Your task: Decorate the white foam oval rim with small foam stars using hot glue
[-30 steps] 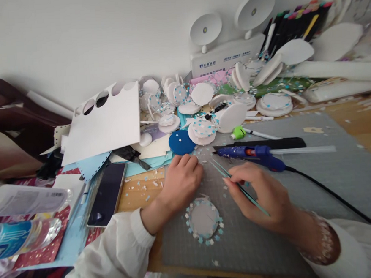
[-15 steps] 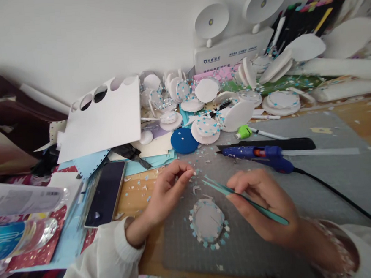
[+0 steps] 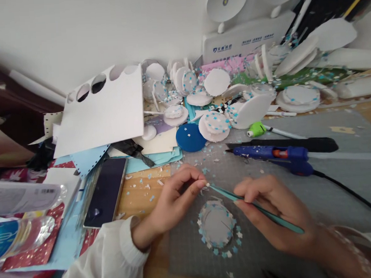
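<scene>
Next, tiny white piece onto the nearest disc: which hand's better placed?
Probably the right hand: it holds the teal tweezers, whose slim tip is at the tiny white piece the left hand appears to pinch. The nearest disc lies close to that tip; a bare pinch looks bulkier.

Beside the right hand (image 3: 279, 204), a cord (image 3: 354, 192) crosses otherwise open mat (image 3: 366, 180).

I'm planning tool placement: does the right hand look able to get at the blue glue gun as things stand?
Probably yes: the blue glue gun lies just beyond the right hand, with nothing visible between, though the hand holds tweezers it may need to set down.
</scene>
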The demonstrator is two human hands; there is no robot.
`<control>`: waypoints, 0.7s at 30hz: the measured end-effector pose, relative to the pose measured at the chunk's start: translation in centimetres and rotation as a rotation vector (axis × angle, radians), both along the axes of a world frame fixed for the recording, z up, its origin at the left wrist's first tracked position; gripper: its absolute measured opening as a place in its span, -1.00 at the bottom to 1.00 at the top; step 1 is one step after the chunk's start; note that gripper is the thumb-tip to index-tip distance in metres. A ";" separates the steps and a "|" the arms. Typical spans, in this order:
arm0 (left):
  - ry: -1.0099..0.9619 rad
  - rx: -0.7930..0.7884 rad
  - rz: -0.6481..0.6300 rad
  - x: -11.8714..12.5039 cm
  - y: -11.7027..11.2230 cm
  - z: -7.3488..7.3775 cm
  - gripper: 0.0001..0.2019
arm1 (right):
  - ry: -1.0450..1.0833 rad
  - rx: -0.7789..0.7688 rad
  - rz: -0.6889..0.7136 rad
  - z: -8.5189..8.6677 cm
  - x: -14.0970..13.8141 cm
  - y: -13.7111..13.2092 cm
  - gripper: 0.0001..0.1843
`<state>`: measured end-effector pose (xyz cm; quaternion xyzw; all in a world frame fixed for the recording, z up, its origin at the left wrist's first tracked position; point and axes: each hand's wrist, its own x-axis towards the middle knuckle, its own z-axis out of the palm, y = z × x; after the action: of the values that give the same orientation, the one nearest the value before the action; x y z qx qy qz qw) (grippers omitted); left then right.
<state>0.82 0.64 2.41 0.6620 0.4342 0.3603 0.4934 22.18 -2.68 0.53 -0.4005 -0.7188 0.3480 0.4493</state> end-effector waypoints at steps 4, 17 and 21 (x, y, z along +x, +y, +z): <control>-0.002 0.026 -0.024 0.1 0.0 0.0 -0.82 | 0.049 -0.057 0.080 0.0 0.2 0.0 -0.78; 0.007 0.055 0.038 -0.1 0.0 0.4 -0.76 | 0.026 0.120 0.024 1.8 0.4 1.0 -0.71; 0.012 0.090 0.020 -0.4 -0.3 0.9 -0.68 | -0.186 0.312 0.017 2.6 1.0 1.3 -0.69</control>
<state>0.45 0.36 3.27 0.6814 0.4268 0.3805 0.4569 23.16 -1.34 3.10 -0.3503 -0.8059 0.1976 0.4344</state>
